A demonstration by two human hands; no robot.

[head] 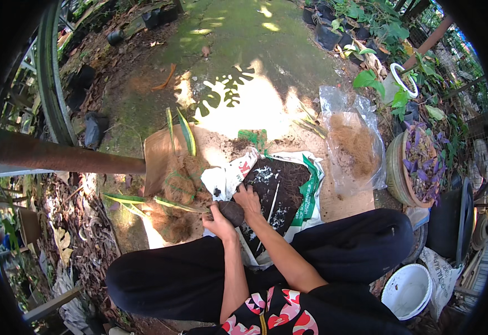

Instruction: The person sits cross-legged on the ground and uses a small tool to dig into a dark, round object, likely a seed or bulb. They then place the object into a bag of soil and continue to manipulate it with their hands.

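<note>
My left hand (221, 225) grips a round, dark ball of soil (231, 212). A yellow-edged snake plant leaf (180, 205) extends leftward from it. Beside the ball, my right hand (249, 204) reaches onto dark potting soil (283, 184), its fingertips partly hidden there. Beneath the soil lies an opened white and green plastic sack (313, 197), with a crumpled white flap (227, 178) at its left. A thin pale stick (274, 201) rests on the soil. Left of my hands are brown coconut-fibre balls (179, 187) wrapped in green netting and more snake plant leaves (186, 133).
A clear plastic bag (332, 167) with loose coconut fibre (355, 146) lies right on the cardboard (353, 203). Farther right stand a clay pot (399, 176) with purple plants and a white bucket (407, 291). A rusty metal pole (68, 155) juts in from the left.
</note>
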